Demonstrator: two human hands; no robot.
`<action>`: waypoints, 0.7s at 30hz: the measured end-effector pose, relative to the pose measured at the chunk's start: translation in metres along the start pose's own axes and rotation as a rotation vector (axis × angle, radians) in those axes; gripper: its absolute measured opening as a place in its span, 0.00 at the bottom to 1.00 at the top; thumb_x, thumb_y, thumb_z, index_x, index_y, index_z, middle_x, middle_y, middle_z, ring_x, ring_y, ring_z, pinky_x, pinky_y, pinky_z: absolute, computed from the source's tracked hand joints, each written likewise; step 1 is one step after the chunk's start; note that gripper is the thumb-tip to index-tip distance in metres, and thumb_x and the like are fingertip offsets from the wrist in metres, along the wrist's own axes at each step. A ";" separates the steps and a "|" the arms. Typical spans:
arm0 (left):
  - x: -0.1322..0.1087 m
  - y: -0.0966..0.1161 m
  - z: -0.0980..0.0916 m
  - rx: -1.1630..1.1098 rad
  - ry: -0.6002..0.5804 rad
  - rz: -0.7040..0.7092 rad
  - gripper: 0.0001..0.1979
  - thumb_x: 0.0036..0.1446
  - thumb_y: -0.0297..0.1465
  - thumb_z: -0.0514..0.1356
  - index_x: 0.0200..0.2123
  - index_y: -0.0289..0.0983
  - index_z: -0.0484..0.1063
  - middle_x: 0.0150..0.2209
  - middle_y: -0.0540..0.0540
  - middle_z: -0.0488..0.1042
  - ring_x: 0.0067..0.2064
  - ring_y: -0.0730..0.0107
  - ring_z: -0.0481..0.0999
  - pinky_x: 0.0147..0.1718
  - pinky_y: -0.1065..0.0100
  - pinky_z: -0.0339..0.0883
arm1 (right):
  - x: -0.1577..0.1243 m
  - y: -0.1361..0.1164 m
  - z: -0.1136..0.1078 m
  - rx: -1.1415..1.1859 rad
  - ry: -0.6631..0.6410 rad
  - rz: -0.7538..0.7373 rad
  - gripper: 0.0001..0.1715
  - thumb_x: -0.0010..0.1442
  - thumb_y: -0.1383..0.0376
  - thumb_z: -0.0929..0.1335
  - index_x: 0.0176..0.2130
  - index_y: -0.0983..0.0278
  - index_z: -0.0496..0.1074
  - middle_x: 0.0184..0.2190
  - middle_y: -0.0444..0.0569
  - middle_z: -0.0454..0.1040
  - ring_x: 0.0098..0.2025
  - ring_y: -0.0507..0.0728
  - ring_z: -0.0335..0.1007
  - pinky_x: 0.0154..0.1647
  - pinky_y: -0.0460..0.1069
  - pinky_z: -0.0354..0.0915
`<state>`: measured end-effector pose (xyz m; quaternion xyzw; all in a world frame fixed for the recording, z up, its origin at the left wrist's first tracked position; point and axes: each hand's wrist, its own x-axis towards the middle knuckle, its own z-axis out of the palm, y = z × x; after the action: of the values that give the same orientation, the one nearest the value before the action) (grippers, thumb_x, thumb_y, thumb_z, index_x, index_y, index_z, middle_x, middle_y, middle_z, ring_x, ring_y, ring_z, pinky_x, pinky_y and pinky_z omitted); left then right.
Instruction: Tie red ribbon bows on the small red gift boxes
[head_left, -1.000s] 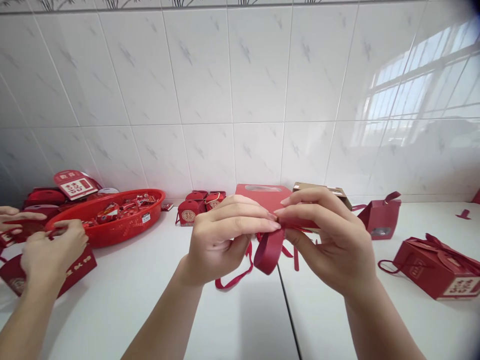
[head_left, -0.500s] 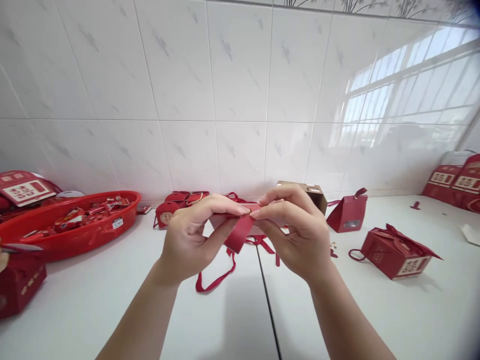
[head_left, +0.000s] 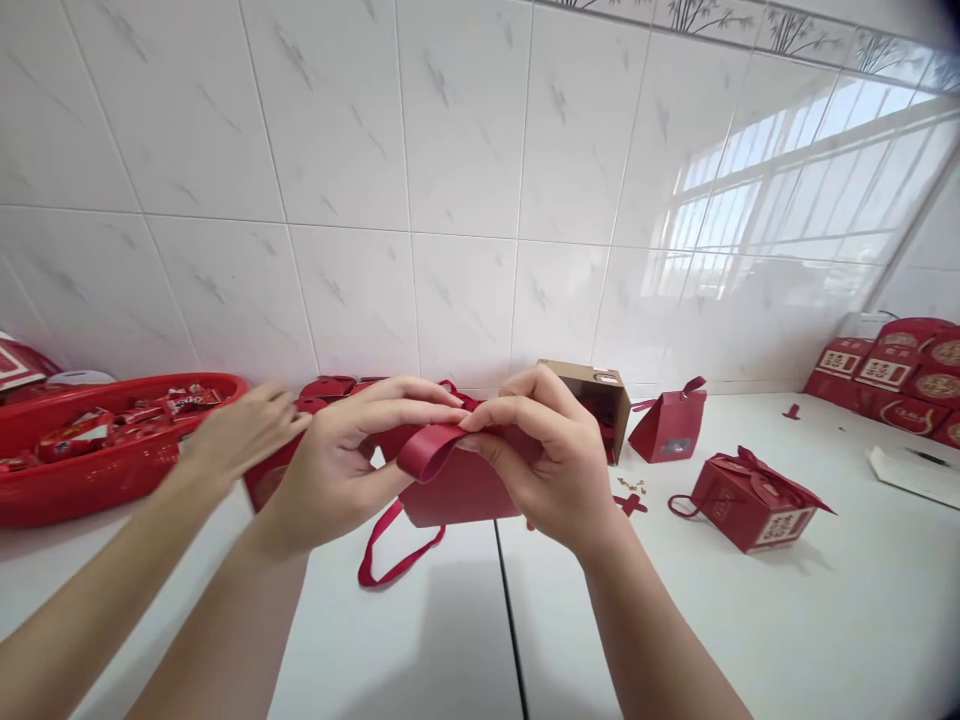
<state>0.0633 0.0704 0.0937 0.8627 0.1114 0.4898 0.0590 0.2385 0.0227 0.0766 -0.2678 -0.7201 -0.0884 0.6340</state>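
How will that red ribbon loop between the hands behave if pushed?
The red ribbon loop probably flexes easily, being a thin band. Its rounded, open curl suggests some springiness. The smooth sheen hints it may slip.

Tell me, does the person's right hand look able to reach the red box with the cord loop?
Probably yes: only a red scrap and gold bits seem to lie between the right hand and the red box. The hand pinches a red strap, so it should first let go.

Single head-worn view — looks forward, slightly down across white tabletop [head_left: 750,625] to tiled wall [head_left: 461,130] — wearer's fingers [head_left: 409,411] close.
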 end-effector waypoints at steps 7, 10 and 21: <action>-0.001 0.007 0.005 0.061 -0.070 -0.087 0.16 0.52 0.19 0.57 0.40 0.43 0.75 0.43 0.49 0.76 0.44 0.68 0.74 0.44 0.67 0.70 | 0.000 0.004 0.000 -0.120 0.034 -0.121 0.09 0.54 0.75 0.68 0.32 0.60 0.73 0.27 0.44 0.61 0.28 0.49 0.61 0.26 0.46 0.64; -0.004 0.009 0.005 0.053 -0.074 -0.111 0.15 0.54 0.19 0.56 0.40 0.42 0.75 0.44 0.48 0.75 0.45 0.67 0.74 0.46 0.65 0.70 | -0.002 0.005 0.001 -0.148 0.013 -0.143 0.08 0.55 0.73 0.68 0.33 0.60 0.74 0.27 0.44 0.61 0.27 0.49 0.60 0.24 0.46 0.63; -0.002 0.007 0.015 0.002 0.002 -0.221 0.09 0.55 0.23 0.57 0.36 0.39 0.75 0.41 0.47 0.76 0.45 0.64 0.75 0.42 0.66 0.71 | -0.003 0.018 0.004 -0.031 -0.062 0.106 0.07 0.53 0.70 0.70 0.35 0.59 0.72 0.30 0.44 0.67 0.33 0.52 0.67 0.36 0.50 0.68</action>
<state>0.0760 0.0628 0.0855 0.8447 0.2063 0.4812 0.1115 0.2440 0.0388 0.0693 -0.3181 -0.7228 -0.0572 0.6109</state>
